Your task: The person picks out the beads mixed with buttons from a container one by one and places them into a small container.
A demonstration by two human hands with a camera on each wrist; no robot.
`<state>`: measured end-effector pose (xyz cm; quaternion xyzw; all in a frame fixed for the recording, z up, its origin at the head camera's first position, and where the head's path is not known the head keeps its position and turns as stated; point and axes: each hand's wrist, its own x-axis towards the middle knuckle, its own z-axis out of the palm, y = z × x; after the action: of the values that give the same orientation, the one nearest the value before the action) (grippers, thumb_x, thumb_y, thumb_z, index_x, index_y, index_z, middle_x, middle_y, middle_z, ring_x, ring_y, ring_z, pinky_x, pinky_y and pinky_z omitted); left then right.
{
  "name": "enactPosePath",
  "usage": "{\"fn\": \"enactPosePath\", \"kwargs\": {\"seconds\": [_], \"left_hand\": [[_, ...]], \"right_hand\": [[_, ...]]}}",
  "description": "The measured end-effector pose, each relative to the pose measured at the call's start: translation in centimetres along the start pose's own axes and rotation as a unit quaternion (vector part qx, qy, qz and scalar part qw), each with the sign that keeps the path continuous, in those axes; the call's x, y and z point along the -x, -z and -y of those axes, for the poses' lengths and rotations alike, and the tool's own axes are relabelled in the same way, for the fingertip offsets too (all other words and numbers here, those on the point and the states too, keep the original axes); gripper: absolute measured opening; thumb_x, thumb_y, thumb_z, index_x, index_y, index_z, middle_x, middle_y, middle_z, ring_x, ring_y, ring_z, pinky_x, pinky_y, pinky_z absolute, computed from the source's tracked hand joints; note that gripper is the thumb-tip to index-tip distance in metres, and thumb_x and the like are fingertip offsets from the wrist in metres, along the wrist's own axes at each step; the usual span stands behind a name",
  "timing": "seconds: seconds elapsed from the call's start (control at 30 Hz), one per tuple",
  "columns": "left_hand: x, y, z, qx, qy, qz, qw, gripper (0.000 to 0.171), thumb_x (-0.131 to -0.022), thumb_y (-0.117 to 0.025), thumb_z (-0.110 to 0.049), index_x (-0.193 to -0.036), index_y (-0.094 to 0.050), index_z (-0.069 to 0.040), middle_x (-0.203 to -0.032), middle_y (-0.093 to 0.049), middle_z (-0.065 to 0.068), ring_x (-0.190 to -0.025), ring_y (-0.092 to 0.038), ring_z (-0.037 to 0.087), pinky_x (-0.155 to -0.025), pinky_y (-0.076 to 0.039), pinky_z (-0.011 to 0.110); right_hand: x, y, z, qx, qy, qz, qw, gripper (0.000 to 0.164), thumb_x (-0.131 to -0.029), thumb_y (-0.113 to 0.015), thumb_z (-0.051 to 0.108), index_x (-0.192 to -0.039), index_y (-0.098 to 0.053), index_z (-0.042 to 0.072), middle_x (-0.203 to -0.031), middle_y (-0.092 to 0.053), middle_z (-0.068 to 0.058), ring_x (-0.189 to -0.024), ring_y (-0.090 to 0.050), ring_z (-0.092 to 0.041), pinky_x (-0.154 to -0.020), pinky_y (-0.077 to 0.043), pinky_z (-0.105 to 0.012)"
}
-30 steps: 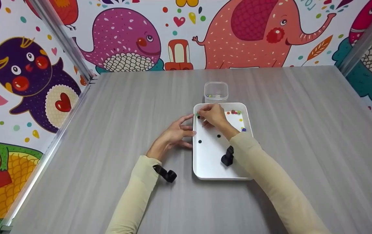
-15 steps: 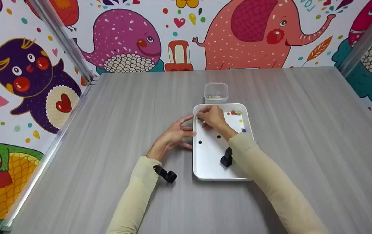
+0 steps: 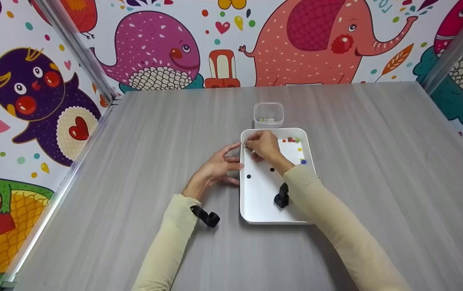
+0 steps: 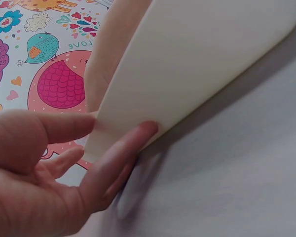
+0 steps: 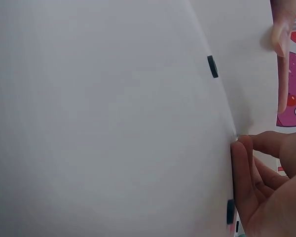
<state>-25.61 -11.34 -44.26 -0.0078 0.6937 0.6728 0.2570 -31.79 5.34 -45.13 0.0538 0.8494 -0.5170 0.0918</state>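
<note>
My left hand [image 3: 217, 165] touches the left side of a white tray [image 3: 262, 208], fingers extended; the left wrist view shows fingertips on its outer wall [image 4: 187, 64]. My right hand [image 3: 264, 145] reaches into the tray's back left corner. Its thumb and fingertips meet beside the wall in the right wrist view [image 5: 239, 140]; whether anything is between them is hidden. A dark piece shows just under these fingers in the head view. Small flat black discs [image 3: 249, 176] lie on the tray floor, another disc [image 3: 272, 169] nearer the middle.
Small coloured beads [image 3: 290, 140] lie along the tray's back right, with a blue bead [image 3: 303, 161] by the right wall. A clear plastic box [image 3: 269, 114] holding a few small pieces stands behind the tray. Patterned panels rise behind and left of the grey table [image 3: 134, 161].
My right fingertips have shifted slightly down and left, covering the green piece and most of the dark piece that showed at the corner. My left hand and the tray stay in place.
</note>
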Motion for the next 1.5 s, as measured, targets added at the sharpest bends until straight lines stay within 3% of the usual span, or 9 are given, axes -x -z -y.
{"fn": "enactPosePath", "kwargs": {"seconds": [0.77, 1.1, 1.5], "left_hand": [[0.0, 0.1, 0.1, -0.001, -0.003, 0.004, 1.0, 0.075, -0.093, -0.062, 0.006, -0.157, -0.032, -0.022, -0.14, -0.054, 0.026, -0.119, -0.063, 0.035, -0.073, -0.065, 0.048], [0.0, 0.0, 0.2, 0.003, -0.001, 0.001, 1.0, 0.076, -0.093, -0.062, 0.005, -0.157, -0.032, -0.022, -0.141, -0.054, 0.026, -0.118, -0.064, 0.035, -0.074, -0.064, 0.049], [0.1, 0.0, 0.1, 0.006, -0.006, 0.005, 1.0, 0.075, -0.094, -0.062, 0.005, -0.157, -0.031, -0.021, -0.141, -0.054, 0.026, -0.118, -0.064, 0.035, -0.073, -0.064, 0.049]], "right_hand": [[0.3, -0.2, 0.0, 0.011, -0.001, -0.011, 1.0, 0.015, -0.092, -0.07, 0.017, -0.096, -0.074, 0.004, -0.07, -0.064, 0.001, -0.045, -0.058, -0.006, -0.042, -0.053, -0.02], [0.2, 0.1, 0.1, -0.009, -0.023, -0.011, 1.0, 0.015, -0.091, -0.068, 0.017, -0.097, -0.074, 0.005, -0.074, -0.066, -0.001, -0.046, -0.059, -0.007, -0.043, -0.054, -0.02], [0.5, 1.4, 0.8, -0.03, -0.009, -0.009, 0.999, 0.021, -0.091, -0.068, 0.02, -0.102, -0.073, 0.003, -0.081, -0.071, -0.004, -0.05, -0.063, -0.009, -0.045, -0.055, -0.021]]}}
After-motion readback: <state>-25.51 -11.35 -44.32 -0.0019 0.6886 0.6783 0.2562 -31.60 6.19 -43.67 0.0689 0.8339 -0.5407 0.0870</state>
